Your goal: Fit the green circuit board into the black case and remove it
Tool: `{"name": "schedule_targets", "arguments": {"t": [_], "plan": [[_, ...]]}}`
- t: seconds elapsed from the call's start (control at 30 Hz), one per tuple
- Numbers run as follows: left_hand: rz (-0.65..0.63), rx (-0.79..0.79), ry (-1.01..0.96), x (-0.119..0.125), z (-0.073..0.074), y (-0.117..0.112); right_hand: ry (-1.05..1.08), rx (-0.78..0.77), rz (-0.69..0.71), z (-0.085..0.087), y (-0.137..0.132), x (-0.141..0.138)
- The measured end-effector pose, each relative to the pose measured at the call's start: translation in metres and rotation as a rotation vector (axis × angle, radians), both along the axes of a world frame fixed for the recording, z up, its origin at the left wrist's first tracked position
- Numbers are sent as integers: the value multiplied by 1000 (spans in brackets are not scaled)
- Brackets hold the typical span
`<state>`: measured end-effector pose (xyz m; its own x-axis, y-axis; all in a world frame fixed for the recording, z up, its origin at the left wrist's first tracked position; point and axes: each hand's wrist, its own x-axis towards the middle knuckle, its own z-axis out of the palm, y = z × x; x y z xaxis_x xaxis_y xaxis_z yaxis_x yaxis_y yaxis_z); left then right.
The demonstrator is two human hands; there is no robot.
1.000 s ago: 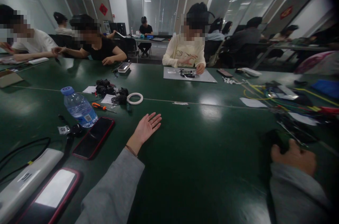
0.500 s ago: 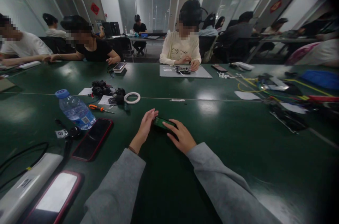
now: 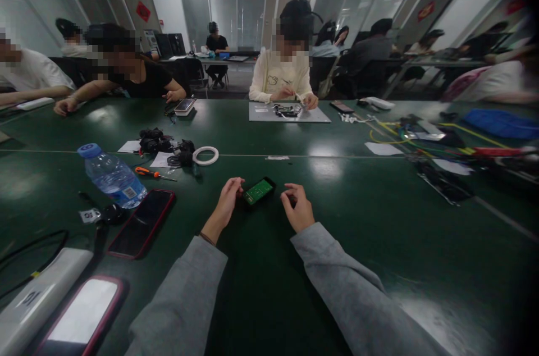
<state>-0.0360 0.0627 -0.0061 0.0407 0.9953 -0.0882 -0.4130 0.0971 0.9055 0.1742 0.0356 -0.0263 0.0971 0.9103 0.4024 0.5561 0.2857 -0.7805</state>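
Note:
A small black phone-like device [image 3: 259, 191] with a green face lies at a slant on the dark green table in front of me. Beside its left end is my left hand [image 3: 228, 199], fingers loosely bent and thumb a little apart. The fingertips are at the device's edge; whether they touch it is hard to make out. On the other side, my right hand [image 3: 298, 209] is off the device, with a gap between them. Its fingers are half curled, thumb apart, nothing in them.
To the left are a water bottle [image 3: 113, 175], a red-edged phone [image 3: 143, 224], a second phone [image 3: 82, 316] and a white box [image 3: 44, 288]. Farther off lie a screwdriver [image 3: 154, 173], a white ring [image 3: 205, 156] and black cables [image 3: 154, 141]. A person [image 3: 280, 72] works opposite; tangled wires [image 3: 425, 142] lie right.
My right hand has come off the device and moved right. The device has turned, its right end swinging away from me. My left fingers are more bent. The camera view has shifted slightly.

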Motion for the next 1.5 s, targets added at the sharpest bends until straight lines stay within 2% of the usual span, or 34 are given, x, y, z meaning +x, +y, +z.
{"name": "schedule_targets", "arguments": {"t": [0.03, 0.1, 0.17, 0.2, 0.27, 0.4, 0.47, 0.53, 0.67, 0.83, 0.9, 1.03, 1.1, 1.17, 1.3, 1.5], "plan": [[-44, 4, -23, 0, 2, -2, 43, -16, 21, 1, 0, -1], [-240, -20, -77, -1, 7, -8, 125, -66, 93, 3, -2, -2], [-460, -58, -70, 0, 13, -14, 172, -113, 220, 7, -4, -3], [-510, -58, -57, 1, 15, -17, 171, -123, 290, 8, -5, -4], [-460, -19, -35, 2, 16, -19, 126, -109, 390, 10, -7, -5], [-87, 86, -7, 0, 12, -13, 7, -66, 397, 13, -9, -6], [-4, 126, 38, -1, 12, -11, -27, -96, 415, 14, -10, -7], [-13, 157, 85, 0, 14, -11, -36, -129, 447, 15, -10, -7], [-124, 160, 99, 3, 18, -16, -27, -155, 472, 16, -9, -5], [-173, 166, 133, 4, 15, -15, -82, -144, 498, 14, -8, -3], [-138, 179, 193, 3, 11, -13, -148, -55, 419, 13, -6, -2], [-8, 167, 331, -2, 5, -6, -175, 100, 60, 4, 2, 6], [-6, 164, 342, -4, 3, -3, -118, 127, -84, -2, 7, 12], [-41, 164, 335, -5, 3, -3, -46, 114, -127, -6, 11, 15], [-93, 178, 368, -4, 6, -6, 40, 51, -24, -5, 9, 12], [-148, 218, 441, -1, 5, -5, -8, 12, 154, 1, 2, 2]]}}
